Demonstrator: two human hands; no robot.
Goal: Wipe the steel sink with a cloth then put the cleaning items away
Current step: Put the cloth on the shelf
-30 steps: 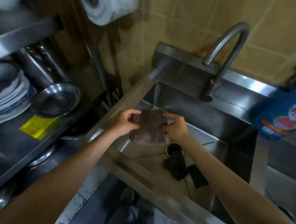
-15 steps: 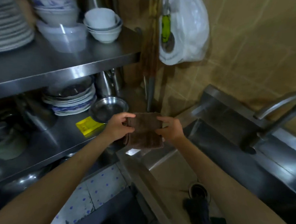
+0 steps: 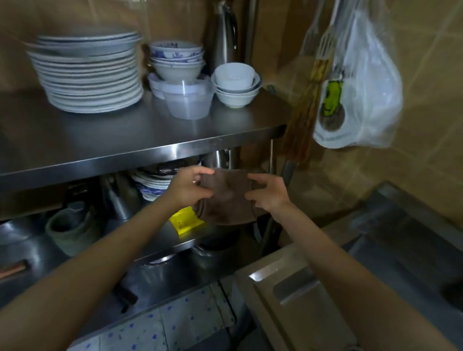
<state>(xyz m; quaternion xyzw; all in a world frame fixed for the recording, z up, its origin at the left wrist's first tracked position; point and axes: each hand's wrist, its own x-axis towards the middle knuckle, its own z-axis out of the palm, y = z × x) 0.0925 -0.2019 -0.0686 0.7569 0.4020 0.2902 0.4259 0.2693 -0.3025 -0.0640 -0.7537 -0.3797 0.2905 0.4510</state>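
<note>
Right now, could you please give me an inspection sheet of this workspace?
Surface: steel sink at lower right; basin mostly out of view.
Job's things: brown cloth held up before the lower shelf.
Clutter: plate stack, bowls on upper shelf; yellow item below.
Grippers: left hand and right hand pinch the cloth's sides.
Cables: nothing seen.
Surroundings: plastic bag hanging on tiled wall.

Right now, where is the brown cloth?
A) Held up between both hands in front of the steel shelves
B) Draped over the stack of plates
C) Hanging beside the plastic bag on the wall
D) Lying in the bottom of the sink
A: the left hand and right hand each pinch a side of the brown cloth, holding it in the air before the steel shelves.
</note>
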